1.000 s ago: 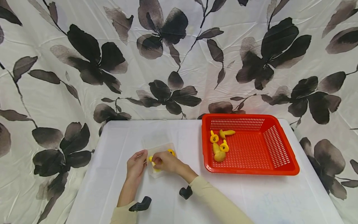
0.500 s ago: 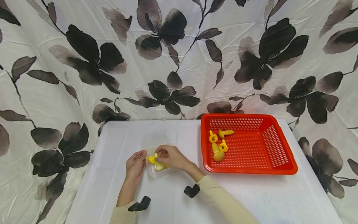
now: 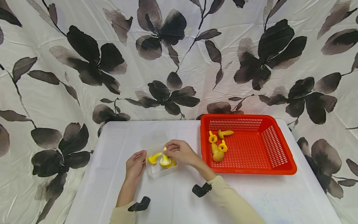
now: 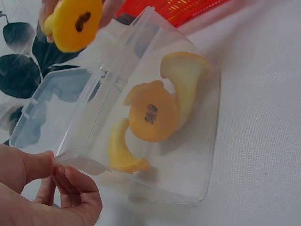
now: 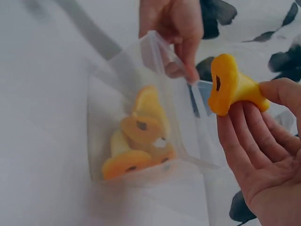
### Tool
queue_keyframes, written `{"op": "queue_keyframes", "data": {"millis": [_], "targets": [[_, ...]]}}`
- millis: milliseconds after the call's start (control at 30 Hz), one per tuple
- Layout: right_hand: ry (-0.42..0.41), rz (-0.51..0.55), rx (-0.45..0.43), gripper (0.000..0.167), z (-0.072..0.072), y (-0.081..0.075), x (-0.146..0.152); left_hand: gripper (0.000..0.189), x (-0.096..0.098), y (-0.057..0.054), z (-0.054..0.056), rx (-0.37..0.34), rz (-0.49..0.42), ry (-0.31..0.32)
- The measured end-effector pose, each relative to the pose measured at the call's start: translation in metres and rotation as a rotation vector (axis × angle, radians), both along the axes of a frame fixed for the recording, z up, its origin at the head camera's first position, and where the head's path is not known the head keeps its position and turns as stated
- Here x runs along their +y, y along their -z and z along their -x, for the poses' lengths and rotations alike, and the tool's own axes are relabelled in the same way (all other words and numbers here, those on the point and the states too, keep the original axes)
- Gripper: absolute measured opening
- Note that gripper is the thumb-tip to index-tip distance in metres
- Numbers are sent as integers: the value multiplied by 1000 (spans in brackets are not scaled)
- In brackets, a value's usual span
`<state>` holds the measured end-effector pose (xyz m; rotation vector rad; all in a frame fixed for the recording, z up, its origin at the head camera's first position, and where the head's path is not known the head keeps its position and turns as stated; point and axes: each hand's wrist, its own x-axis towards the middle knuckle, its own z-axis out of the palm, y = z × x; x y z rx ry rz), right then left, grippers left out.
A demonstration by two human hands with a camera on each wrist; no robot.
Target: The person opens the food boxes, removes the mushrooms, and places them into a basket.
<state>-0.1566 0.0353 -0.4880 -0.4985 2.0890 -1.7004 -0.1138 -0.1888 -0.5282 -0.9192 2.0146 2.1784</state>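
Note:
My right hand (image 3: pixel 181 152) pinches a yellow mushroom (image 5: pixel 230 84) by its stem, with the cap turned down toward the box in the head view. A dark mark shows on that cap. Below it stands a clear plastic box (image 4: pixel 197 186), its hinged lid (image 4: pixel 49 106) folded back. Several yellow mushrooms lie inside, among them a round-capped one (image 4: pixel 153 115) and a curved one (image 4: pixel 123 148). My left hand (image 3: pixel 135 166) holds the box at its left side, thumb and fingertips pinching the edge near the hinge.
A red perforated basket (image 3: pixel 251 171) stands to the right on the white-covered table (image 3: pixel 173 202). Several yellow and brownish mushrooms (image 3: pixel 218 155) lie in its left part. A floral cloth (image 3: pixel 173 37) hangs behind the table.
My right hand has come up out of the box and moved right, carrying the yellow mushroom, which now shows clearly. The left hand stays at the box.

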Motion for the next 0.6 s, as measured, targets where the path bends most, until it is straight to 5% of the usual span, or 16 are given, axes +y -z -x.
{"op": "queue_keyframes", "data": {"millis": [200, 600], "targets": [[37, 105, -93, 29, 3, -1, 21, 43, 0, 0, 0, -1, 1, -2], [170, 148, -132, 34, 1, -4, 70, 39, 1, 1, 2, -10, 22, 0]]}}
